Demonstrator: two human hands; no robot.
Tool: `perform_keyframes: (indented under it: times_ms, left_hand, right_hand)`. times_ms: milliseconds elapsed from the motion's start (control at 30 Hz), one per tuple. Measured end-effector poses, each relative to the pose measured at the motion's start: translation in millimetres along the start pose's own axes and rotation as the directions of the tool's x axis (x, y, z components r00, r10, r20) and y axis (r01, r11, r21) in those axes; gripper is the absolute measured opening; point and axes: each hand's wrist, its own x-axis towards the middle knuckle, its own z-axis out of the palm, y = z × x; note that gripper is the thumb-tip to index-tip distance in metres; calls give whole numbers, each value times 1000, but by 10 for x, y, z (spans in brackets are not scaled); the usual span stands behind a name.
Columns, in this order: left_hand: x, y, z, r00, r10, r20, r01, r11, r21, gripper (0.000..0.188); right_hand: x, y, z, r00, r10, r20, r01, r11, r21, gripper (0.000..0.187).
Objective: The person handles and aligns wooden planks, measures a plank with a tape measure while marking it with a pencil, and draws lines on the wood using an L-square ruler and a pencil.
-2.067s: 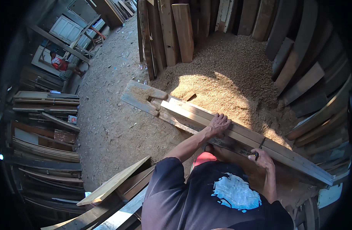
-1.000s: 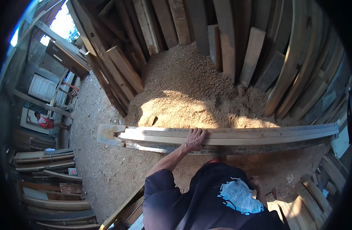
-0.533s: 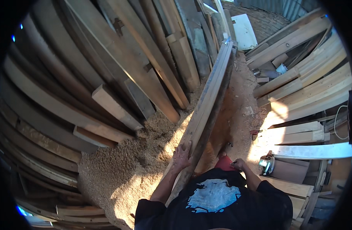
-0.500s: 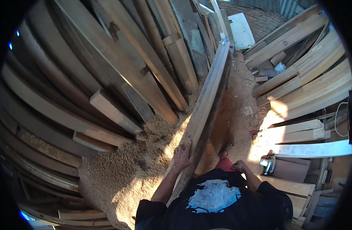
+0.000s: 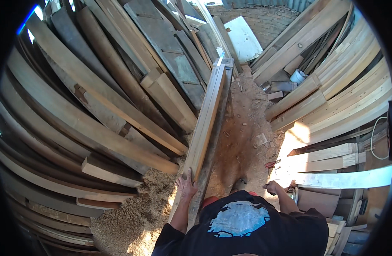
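A long pale wooden beam (image 5: 203, 132) runs away from me along a narrow, darker timber bench (image 5: 222, 104). My left hand (image 5: 187, 187) lies on the near part of the beam, its fingers spread over the top and edge. Out to the right of my body, my right hand (image 5: 271, 187) hangs above the dusty floor with its fingers curled closed. Whatever it holds, if anything, is too small to make out. At the far end of the beam stands a thin, bright upright strip (image 5: 220, 55).
Many boards (image 5: 119, 141) lean along the left, their lower ends in a heap of wood shavings (image 5: 136, 213). More planks (image 5: 332, 98) are stacked at the right. A white panel (image 5: 243, 39) and a white bucket (image 5: 298, 77) stand farther back.
The view has shifted, so the beam and boards sit farther left. My right hand has moved outward from my body. My left hand remains on the beam.
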Motion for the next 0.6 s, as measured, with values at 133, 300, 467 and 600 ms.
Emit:
perform_keyframes:
  times_ms: [133,300,467,600]
  left_hand:
    - [298,185,75,998,-57,38,57,998,13,86]
    - [959,562,31,996,-36,79,36,999,1,88]
    - [1911,977,82,994,3,107,1,999,-35,89]
    - [2911,1498,-31,982,61,180,-50,997,-66,90]
  right_hand:
    - [387,-203,-795,963,-140,-229,116,987,-115,51]
    - [1050,-655,-1349,954,-227,-197,222,974,-49,42]
    - [1325,-1454,-1690,953,-258,-156,259,966,-20,40]
    - [1603,-1636,-2010,981,-181,-66,181,984,-9,46]
